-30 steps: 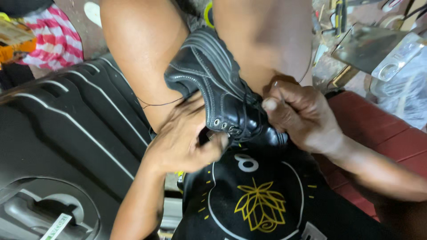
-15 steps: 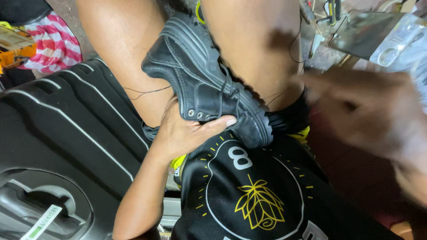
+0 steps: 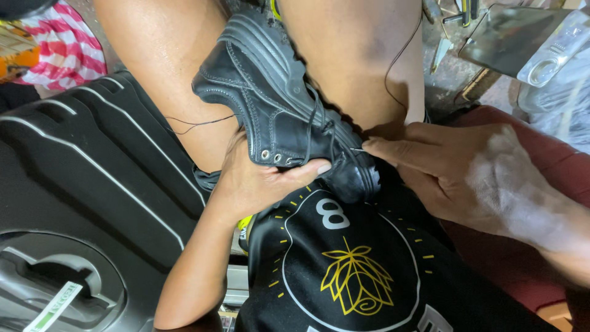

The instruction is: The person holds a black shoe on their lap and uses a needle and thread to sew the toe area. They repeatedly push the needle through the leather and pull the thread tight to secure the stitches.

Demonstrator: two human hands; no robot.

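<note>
Bright even light, soft shadows, right hand [image 3: 473, 178] slightly motion-blurred

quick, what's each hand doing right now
Left hand: closed around the black shoe, thumb across its side near the eyelets.
Right hand: fingertips pinched on a needle at the shoe's edge.

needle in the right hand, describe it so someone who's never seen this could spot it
Find the black shoe clamped between the bare knees. Near its toe, the right hand pinches a thin metal needle at the fingertips. It is shiny and stiff, unlike the limp dark thread.
</note>
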